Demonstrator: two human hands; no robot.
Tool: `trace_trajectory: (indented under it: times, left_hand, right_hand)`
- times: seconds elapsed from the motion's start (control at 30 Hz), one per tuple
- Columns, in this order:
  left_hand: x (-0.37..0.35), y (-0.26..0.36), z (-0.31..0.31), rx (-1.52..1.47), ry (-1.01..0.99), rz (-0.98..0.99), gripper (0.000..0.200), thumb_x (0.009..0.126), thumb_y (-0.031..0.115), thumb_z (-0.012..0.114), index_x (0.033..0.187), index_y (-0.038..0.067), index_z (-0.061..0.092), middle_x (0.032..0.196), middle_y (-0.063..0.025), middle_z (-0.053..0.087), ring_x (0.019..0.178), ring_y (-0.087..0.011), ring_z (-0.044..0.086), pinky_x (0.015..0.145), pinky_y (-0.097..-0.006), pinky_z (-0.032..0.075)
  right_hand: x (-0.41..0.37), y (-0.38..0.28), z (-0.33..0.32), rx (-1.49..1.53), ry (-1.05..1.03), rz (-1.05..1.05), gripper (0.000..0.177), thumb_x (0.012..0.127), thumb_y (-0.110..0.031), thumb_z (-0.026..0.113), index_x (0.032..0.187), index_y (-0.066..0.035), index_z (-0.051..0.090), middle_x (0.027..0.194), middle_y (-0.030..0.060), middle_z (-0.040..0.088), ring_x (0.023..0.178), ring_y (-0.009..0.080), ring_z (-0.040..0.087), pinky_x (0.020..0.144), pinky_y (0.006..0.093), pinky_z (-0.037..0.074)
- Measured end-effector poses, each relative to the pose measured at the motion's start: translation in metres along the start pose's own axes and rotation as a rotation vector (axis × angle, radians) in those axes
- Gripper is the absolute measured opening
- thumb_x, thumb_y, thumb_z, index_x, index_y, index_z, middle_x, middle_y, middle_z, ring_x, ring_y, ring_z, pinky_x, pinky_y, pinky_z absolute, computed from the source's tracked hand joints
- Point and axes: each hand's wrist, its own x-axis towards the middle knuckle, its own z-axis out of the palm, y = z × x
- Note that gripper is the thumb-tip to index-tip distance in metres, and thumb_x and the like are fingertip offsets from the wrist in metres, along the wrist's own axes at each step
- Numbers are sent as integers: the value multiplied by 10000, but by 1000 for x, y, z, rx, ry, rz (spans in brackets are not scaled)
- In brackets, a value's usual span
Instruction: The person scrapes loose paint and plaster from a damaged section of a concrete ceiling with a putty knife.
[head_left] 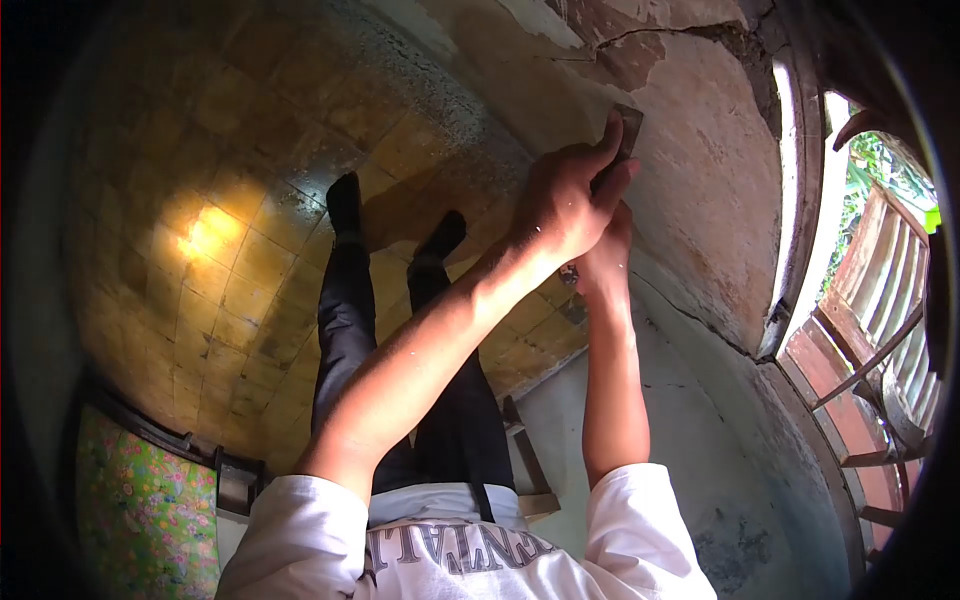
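So far: a broad patch of the wall (705,190) near its window-side edge shows bare and pinkish. I judge that part already scraped.
Left to do: cracked, flaking coat clings to the wall past the tool, farther from the person. A grey-green coat covers the stretch nearer the person's body, so much looks unfinished.
Tool: a dark flat scraper (630,122), pressed flat to the wall at the bare patch's floor-side edge.
Left hand (568,205): closed around the scraper, forefinger laid along it.
Right hand (606,252): just under the left and touching it. The left hand hides its fingers, so I cannot tell whether it grips the tool.
Window frame (797,200): bounds the wall beyond the patch, well apart from the hands.
Step in hand: probably mid-stroke.
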Motion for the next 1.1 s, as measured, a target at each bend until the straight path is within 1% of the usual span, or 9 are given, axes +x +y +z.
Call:
trace_trajectory:
  times: [0.07, 0.17, 0.27, 0.4, 0.47, 0.63, 0.87, 1.0, 1.1]
  left_hand:
    - [1, -13, 7, -107, 65, 72, 555, 899, 175, 646, 1401, 63, 436, 820, -192, 659, 761, -289, 685, 672, -363, 531]
    - [5, -3, 2, -137, 106, 0, 509, 901, 196, 655, 1354, 31, 494, 784, -198, 652, 711, -241, 678, 643, -335, 518]
    - [4, 6, 7, -227, 124, -77, 461, 921, 158, 646, 1341, 20, 516, 856, -124, 703, 763, -102, 633, 672, -259, 506]
    - [6, 18, 1, -324, 41, -224, 477, 928, 208, 646, 1345, 19, 512, 676, -29, 592, 643, -58, 524, 585, -229, 447]
    - [4, 12, 9, -377, 101, -173, 499, 909, 238, 671, 1324, 2, 527, 607, -9, 523, 566, -36, 437, 509, -225, 392]
    - [7, 14, 5, -364, 120, -244, 503, 897, 237, 688, 1320, 11, 535, 651, -31, 588, 635, -36, 495, 580, -229, 445]
    - [1, 16, 25, -321, 230, -132, 481, 890, 199, 693, 1302, -2, 547, 762, -101, 682, 716, -47, 553, 668, -229, 474]
    - [8, 12, 29, -408, 248, -121, 450, 922, 174, 661, 1313, -12, 536, 670, 26, 575, 597, -32, 476, 553, -193, 418]
    - [4, 13, 28, -373, 249, -138, 441, 924, 168, 657, 1313, -5, 540, 669, 21, 576, 595, -35, 480, 548, -192, 417]
  right_hand:
    - [2, -6, -1, -46, -4, 35, 315, 909, -263, 594, 1033, 27, 593, 816, 74, 647, 598, 138, 600, 441, 304, 436]
    - [4, -8, 0, 53, -29, 7, 266, 909, -238, 587, 1000, 12, 595, 737, 68, 622, 528, 111, 562, 400, 276, 399]
    - [1, 5, -16, 339, -202, -31, 250, 936, -224, 512, 1068, -17, 560, 672, 46, 559, 434, 104, 482, 360, 255, 359]
    - [-31, -6, -32, 785, -375, 130, 284, 935, -219, 477, 1081, 22, 507, 592, 35, 466, 394, 123, 430, 325, 268, 353]
    - [-25, -5, -33, 750, -395, 102, 254, 943, -263, 456, 1027, -27, 498, 603, 41, 455, 384, 131, 426, 303, 266, 339]
    - [-6, 16, -22, 751, -383, 37, 223, 971, -245, 403, 922, -44, 486, 586, 37, 444, 345, 130, 404, 280, 262, 320]
    - [-3, 33, -24, 743, -301, -48, 257, 1012, -249, 397, 990, -22, 514, 538, 33, 455, 331, 106, 404, 278, 239, 298]
    - [-1, 23, -24, 718, -288, -42, 270, 974, -177, 361, 894, 19, 528, 492, 55, 463, 316, 116, 398, 263, 251, 298]
    - [-3, 22, -21, 716, -261, -52, 257, 966, -160, 362, 901, 23, 530, 492, 55, 461, 318, 116, 398, 263, 249, 295]
